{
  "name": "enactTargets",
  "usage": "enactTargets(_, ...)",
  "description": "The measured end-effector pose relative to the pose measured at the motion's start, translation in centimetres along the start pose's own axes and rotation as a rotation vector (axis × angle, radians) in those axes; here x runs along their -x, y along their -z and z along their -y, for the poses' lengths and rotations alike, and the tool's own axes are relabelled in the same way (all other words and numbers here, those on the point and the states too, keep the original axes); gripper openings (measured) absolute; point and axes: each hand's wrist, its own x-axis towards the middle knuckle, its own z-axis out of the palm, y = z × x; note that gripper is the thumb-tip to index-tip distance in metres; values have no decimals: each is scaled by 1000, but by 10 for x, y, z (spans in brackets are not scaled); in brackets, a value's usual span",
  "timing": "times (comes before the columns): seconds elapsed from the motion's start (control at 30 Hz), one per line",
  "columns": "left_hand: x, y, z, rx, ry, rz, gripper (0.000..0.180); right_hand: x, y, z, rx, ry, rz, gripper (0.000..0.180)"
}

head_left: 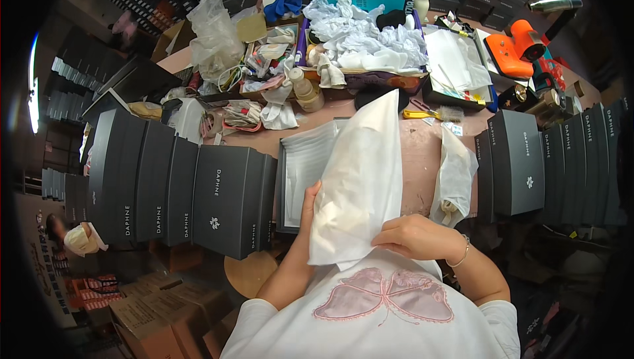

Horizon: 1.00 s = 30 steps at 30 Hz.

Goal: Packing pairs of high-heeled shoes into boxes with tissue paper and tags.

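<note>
A white, translucent soft bag (363, 167) with a pale item inside, its kind not clear, is held upright in front of my chest. My left hand (309, 208) grips it along its left side; most of those fingers are behind the bag. At its lower right edge, my right hand (415, 237) pinches the material between thumb and fingers. Behind the bag lies an open dark shoebox (280, 180) lined with white sheet material (307, 154). To the right, a second white wrapped bundle (456, 177) rests on the table, twisted at its near end.
Dark shoeboxes (228, 194) line the left side, and more boxes (518, 161) stand on the right. At the back are a carton of crumpled white paper (366, 32), a bottle (305, 91), a yellow-handled brush (429, 114) and an orange device (508, 55). Brown cartons (158, 313) sit lower left.
</note>
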Motion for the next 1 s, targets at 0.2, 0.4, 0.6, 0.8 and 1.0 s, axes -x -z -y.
enactTargets(0.2,-17,-12,33,-660,-576,85,48,18,-21,-37,-937,-164,-779,61)
enactTargets(0.4,-32,-31,66,-1412,-899,334,59,68,-51,-67,-1516,-75,-1333,48)
enactTargets(0.6,-79,104,59,-1153,-190,-312,76,136,-69,-85,-1234,-228,-1338,52)
enactTargets(0.8,-116,85,69,-671,219,-24,63,115,-66,-84,-1207,40,-1135,68)
enactTargets(1.0,-108,44,107,-1410,-994,-62,46,108,-56,-114,-1339,240,-962,67)
